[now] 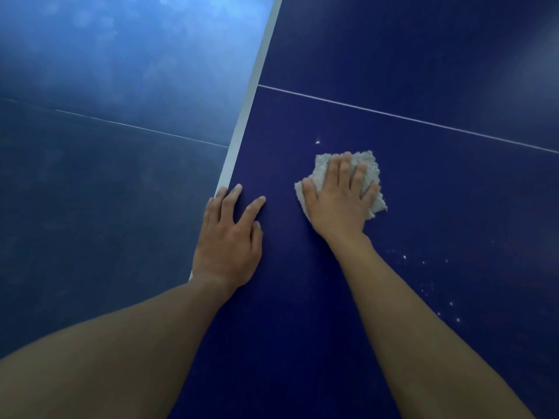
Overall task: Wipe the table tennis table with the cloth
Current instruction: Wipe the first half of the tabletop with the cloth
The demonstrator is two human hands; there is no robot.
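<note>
Smooth blue table [423, 207] carries a nubby grey cloth [372, 164] under the right hand [337, 207], fingers [344, 169] spread; left hand [230, 240] lies flat.

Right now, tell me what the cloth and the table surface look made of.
Pale grey square cloth: soft textile, perhaps microfibre or terry; nubbly pile, fuzzy edges. Dark blue table tennis table top: hard, smooth painted board, likely; semi-matte, with a thin white line and pale specks sitting on the surface.
</note>
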